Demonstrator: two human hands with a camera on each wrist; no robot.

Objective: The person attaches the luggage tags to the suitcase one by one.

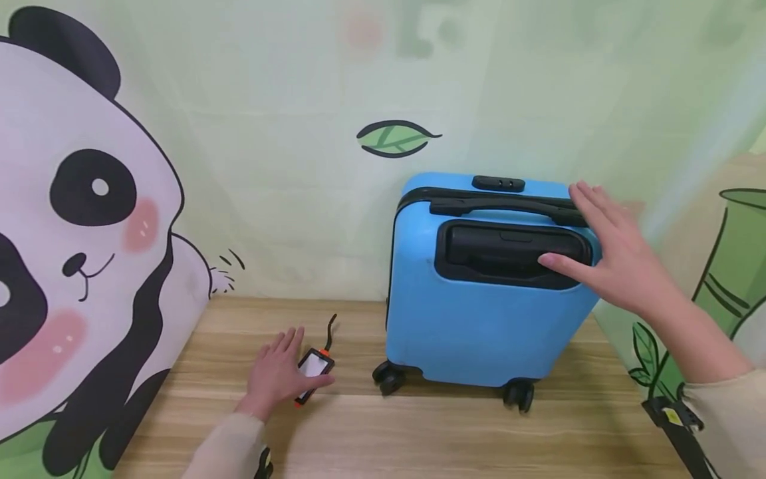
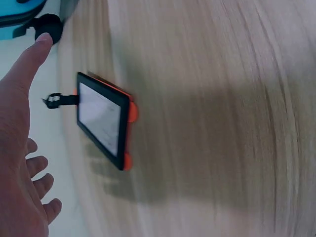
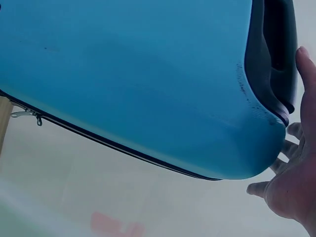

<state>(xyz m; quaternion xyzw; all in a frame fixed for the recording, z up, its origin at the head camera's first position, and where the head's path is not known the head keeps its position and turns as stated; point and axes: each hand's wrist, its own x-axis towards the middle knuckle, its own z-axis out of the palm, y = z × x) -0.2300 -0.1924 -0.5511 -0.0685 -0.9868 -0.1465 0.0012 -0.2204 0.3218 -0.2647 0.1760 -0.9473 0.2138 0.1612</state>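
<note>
A light blue suitcase [image 1: 479, 332] stands upright on its black wheels, with a black carry handle [image 1: 509, 206] on top and a recessed telescopic handle [image 1: 509, 249]. My right hand [image 1: 622, 263] is at its top right corner, fingers spread and thumb extended over the recess. In the right wrist view the fingers show beside the suitcase's rounded corner [image 3: 252, 153]. A luggage tag [image 1: 314, 364] with a black frame, white card, orange edges and black strap lies left of the suitcase. Over it is my left hand [image 1: 278, 376], fingers extended, its thumb overlapping the tag from the head camera.
Beneath everything is a wood-grain tabletop [image 1: 455, 432]. A pale green backdrop [image 1: 287, 166] rises behind, printed with a large panda [image 1: 90, 266] at the left and bamboo [image 1: 724, 246] at the right. Zipper pulls [image 3: 38, 119] hang along the suitcase's side.
</note>
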